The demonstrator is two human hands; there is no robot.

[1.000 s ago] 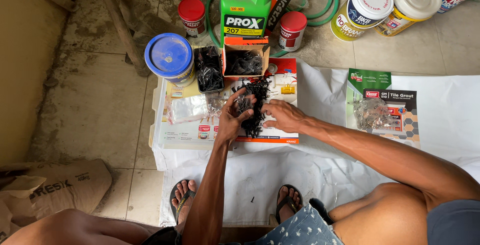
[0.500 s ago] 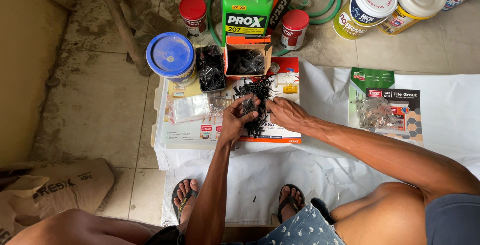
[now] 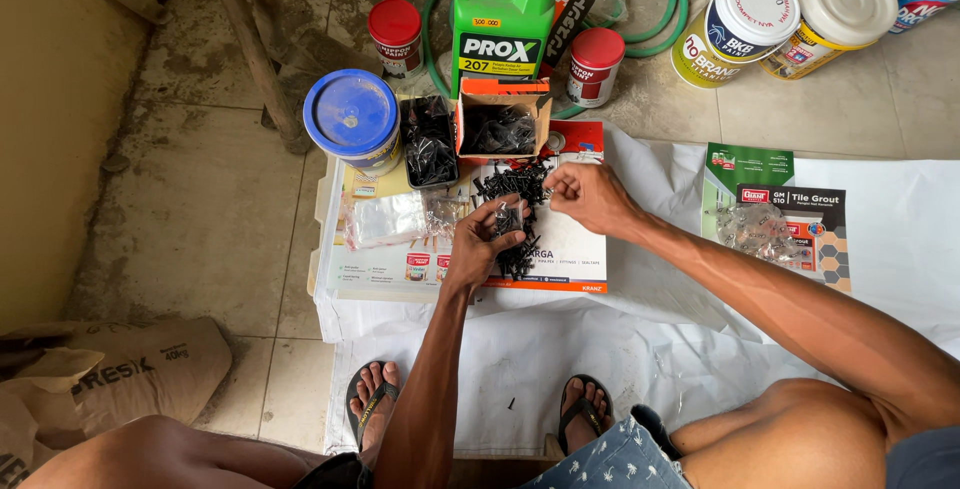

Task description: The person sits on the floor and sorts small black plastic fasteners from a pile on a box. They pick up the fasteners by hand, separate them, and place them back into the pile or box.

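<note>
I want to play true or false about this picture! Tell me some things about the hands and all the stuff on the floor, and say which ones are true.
1. The left hand holds a small clear bag over the pile of black screws. True.
2. The right hand rests on the green jug. False: it hovers by the screws, fingers pinched together, far from the jug.
3. The blue-lidded tub stands left of the open cardboard box. True.
4. The cardboard box is empty. False: dark screws fill it.
5. The person is barefoot. False: sandals are on both feet.
</note>
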